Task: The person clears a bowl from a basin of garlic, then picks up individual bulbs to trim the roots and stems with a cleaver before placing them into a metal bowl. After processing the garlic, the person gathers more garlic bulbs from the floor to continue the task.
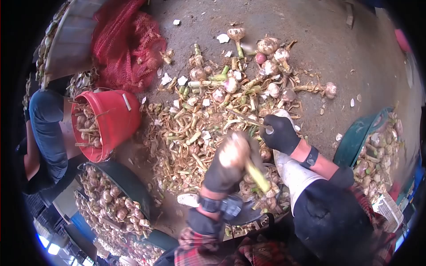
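Observation:
My left hand (222,170), in a dark glove, is closed round a garlic bulb (234,153), blurred by motion. Its cut-looking green stalk (257,176) points down and right. To the right, my black-gloved right hand (280,134) grips a knife (244,116), its thin blade pointing up and left over the heap; the handle is mostly hidden in the fist. Below both hands, a dark tub (248,217) between my legs holds more garlic and stalks. Under and beyond the hands spreads a heap of garlic trimmings (191,133), with several whole bulbs on its far side.
A red bucket (120,119) of stalky garlic lies tilted at left, near another person's leg (46,133). Behind it is a red mesh sack (128,48). Dark tubs of bulbs stand at lower left (133,186) and at right (355,137).

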A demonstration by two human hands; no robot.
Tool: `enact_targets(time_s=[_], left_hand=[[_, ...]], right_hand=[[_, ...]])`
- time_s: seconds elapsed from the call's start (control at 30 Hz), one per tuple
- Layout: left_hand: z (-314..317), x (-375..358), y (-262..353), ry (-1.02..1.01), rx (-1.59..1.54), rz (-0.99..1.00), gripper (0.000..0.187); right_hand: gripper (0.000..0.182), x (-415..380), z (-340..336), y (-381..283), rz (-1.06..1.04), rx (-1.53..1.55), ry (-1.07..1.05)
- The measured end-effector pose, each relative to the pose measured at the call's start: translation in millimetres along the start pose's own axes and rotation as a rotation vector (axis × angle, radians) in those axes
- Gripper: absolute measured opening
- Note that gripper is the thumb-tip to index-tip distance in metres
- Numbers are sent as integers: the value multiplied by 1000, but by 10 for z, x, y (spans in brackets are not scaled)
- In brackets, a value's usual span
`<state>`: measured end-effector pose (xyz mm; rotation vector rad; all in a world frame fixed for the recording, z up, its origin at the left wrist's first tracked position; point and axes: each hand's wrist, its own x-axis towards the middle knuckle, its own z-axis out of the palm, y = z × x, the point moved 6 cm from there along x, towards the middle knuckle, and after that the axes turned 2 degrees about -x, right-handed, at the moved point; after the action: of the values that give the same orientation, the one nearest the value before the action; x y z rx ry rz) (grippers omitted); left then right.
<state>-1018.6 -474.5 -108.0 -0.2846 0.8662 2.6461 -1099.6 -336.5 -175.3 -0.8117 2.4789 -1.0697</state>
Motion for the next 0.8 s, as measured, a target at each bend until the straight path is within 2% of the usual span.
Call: enact_targets(time_s=[0.03, 0.1, 0.13, 0.17, 0.23, 0.3, 0.37, 0.43, 0.47, 0.5, 0.57, 0.63, 0.67, 0.7, 0.77, 0.8], left_hand=[[-21, -198, -90, -38, 120, -152, 56], [-63, -325, 49, -331, 648, -335, 67], [-228, -383, -16, -276, 724, -451, 69], [-297, -274, 44, -162, 762, -550, 59], [-437, 100, 297, 177, 1111, -289, 56], [-525, 624, 398, 232, 1549, 227, 50], [-629, 1085, 406, 358, 2031, 299, 46], [-1051, 1431, 197, 324, 2322, 208, 45], [-1137, 1495, 179, 281, 2292, -4, 44], [-1141, 1526, 180, 251, 2241, -104, 40], [-1054, 1460, 296, 234, 2171, -55, 41], [-939, 1251, 481, 396, 1773, 116, 48], [-839, 1147, 599, 446, 1593, 216, 56], [-691, 1046, 714, 448, 1641, 424, 58], [-514, 866, 775, 434, 1501, 404, 63], [-451, 787, 763, 420, 1628, 527, 69]], right_hand=[[15, 33, -3, 27, 11, -20, -14], [15, 104, -53, 5, 26, 18, -32], [15, 66, -47, -22, 48, 57, -67], [15, 63, -52, -33, 53, 59, -67], [15, 104, -74, -39, 65, 79, -70], [15, 134, -115, -34, 55, 99, -21], [15, 143, -116, 68, 94, 65, -3], [16, 161, -174, 101, 128, 40, 9], [15, 147, -193, 127, 158, 76, 26], [15, 127, -209, 145, 189, 115, 43], [13, 128, -266, 124, 164, 131, 88], [13, 143, -282, 168, 235, 222, 104], [12, 175, -328, 110, 204, 182, 145], [12, 210, -359, 61, 206, 189, 144], [13, 332, -493, -198, 14, 80, 181], [18, 359, -505, -301, -54, 42, 149]])
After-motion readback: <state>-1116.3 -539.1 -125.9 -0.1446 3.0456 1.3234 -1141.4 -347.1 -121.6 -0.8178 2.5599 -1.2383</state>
